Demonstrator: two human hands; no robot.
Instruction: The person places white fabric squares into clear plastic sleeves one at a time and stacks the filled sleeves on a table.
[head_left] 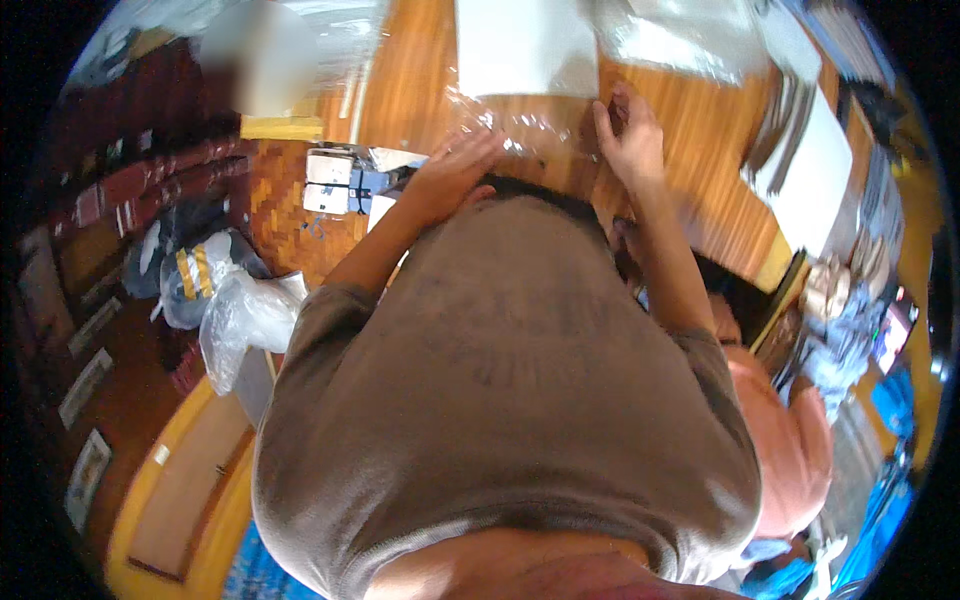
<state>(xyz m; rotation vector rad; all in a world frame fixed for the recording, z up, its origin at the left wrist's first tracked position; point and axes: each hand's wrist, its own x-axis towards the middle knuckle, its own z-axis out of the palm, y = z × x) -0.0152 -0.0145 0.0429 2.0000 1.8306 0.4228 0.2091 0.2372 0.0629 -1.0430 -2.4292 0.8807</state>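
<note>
A white sheet [527, 50] lies on the wooden table in front of me, with a clear plastic sleeve [515, 128] reaching past its near edge toward my body. My left hand [458, 172] rests flat with fingers stretched on the sleeve's near left corner, close to the table edge. To the right of the sleeve, my right hand [630, 135] is raised slightly, thumb and fingers apart and loosely bent. Nothing shows between those fingers. Whether the right hand touches the sleeve's edge I cannot tell.
Clear plastic packaging [685, 42] lies at the table's far right, near a stack of white sheets [825, 185]. Strapped bundles [335, 182] stand left below the table. Plastic bags [245, 315] are at my left. A person in an orange-pink top [785, 440] is close on my right.
</note>
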